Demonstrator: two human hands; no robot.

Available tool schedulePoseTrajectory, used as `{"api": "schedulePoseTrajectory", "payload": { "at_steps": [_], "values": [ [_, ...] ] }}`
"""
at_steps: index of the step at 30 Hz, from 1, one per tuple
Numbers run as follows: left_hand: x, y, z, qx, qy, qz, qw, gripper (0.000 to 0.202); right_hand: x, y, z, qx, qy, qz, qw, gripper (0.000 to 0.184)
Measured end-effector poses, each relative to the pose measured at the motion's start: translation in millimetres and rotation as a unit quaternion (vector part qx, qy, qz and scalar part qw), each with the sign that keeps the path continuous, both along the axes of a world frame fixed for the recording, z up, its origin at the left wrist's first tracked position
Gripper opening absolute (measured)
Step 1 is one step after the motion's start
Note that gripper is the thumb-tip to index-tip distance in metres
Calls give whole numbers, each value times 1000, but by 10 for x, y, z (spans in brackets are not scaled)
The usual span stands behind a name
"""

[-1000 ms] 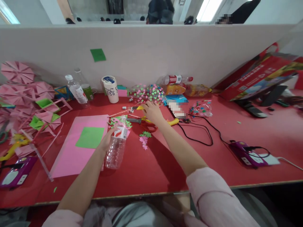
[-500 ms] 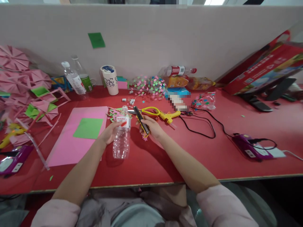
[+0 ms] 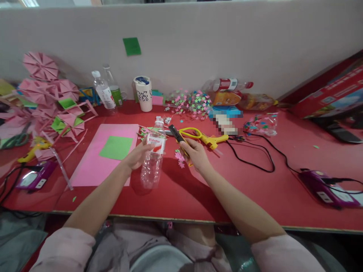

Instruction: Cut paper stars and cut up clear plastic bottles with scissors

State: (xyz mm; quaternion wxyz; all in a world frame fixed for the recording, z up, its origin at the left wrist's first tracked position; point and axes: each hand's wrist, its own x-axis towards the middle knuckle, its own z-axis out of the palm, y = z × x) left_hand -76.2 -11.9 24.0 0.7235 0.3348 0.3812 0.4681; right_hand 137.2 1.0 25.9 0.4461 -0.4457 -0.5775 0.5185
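Note:
My left hand is wrapped round a clear plastic bottle with a white and red label, tilted slightly to the right above the red table. In my right hand is a black and yellow utility knife, its far end pointing up and left towards the bottle's neck. Whether a blade sticks out, I cannot tell. Behind the knife lie yellow-handled scissors and a yellow glue gun. Small pink paper stars are scattered beside my right hand.
Pink paper with a green square lies at left. Pink folded-paper models crowd the far left. A white cup and bottles stand along the partition. Purple power strips with black cords lie at right and left.
The view has turned left, so everything sits further right. The knife has tilted more to the left in my right hand, while both hands keep their hold.

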Motion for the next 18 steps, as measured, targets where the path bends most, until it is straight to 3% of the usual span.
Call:
{"api": "schedulePoseTrajectory", "payload": {
  "at_steps": [5, 8, 15, 18],
  "values": [
    [-3, -102, -60, -46, -1, 46, 998, 60, -18, -144, 19, 8, 1, 63, 998, 27],
    [-21, -120, -70, -30, -4, 47, 998, 58, -17, -187, 27, -3, -12, 97, 995, 29],
    [-64, -125, -67, -38, -26, -47, 998, 56, 1, -184, 11, -42, 43, 126, 990, 24],
    [-73, -121, -81, -46, -38, -57, 997, 54, -6, -175, 2, -44, 50, 148, 987, 22]
  ]
}}
